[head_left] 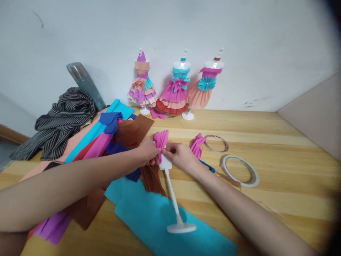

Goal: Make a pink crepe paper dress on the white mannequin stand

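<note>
A small white mannequin stand [173,199] tilts toward me, its round base low and its body up between my hands. Pink crepe paper [161,138] wraps the mannequin's body, gathered in the middle. My left hand [149,153] is closed around the mannequin and its pink paper from the left. From the right, my right hand [178,153] pinches at the gathered part, where a tiny reddish sliver shows; what exactly it grips is too small to tell. Under the stand lies a turquoise crepe sheet [149,217]. Brown crepe paper [153,179] sits below my left hand.
Several dressed mannequins stand along the wall, including one in a turquoise and pink dress [176,90]. At right lie a white tape roll [254,174], a thinner tape ring [226,145], pink paper [197,145] and a blue-handled tool [207,166]. Striped cloth [64,117] and a bottle [87,83] are left.
</note>
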The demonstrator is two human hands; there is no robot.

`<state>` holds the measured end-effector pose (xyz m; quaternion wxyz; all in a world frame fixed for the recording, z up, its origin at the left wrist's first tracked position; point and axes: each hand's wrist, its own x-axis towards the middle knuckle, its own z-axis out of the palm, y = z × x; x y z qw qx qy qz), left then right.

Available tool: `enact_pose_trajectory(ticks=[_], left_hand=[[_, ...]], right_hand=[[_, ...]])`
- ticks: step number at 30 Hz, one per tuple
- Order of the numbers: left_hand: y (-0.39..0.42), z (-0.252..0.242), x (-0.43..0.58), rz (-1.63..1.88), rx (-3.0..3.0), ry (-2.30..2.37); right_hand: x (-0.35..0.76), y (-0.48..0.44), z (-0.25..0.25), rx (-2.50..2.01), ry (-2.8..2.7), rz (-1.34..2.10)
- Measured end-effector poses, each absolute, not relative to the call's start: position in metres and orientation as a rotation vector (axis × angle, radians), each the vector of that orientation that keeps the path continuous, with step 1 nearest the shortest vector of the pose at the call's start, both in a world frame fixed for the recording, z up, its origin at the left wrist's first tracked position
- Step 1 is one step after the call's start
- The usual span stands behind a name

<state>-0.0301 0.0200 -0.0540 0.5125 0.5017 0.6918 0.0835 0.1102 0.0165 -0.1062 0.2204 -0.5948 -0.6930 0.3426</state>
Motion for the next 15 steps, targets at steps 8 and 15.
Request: enact_pose_trajectory(ticks=[8,15], left_hand=[[0.010,-0.044,-0.035,0.455,1.135,1.525],[-0.012,-0.025,-0.033,0.882,1.045,1.323]], right_hand=[[0.119,0.018,-0.096,-1.454,-1.630,1.180],[0.128,0.008,-0.060,-1.157,-1.472,1.335]])
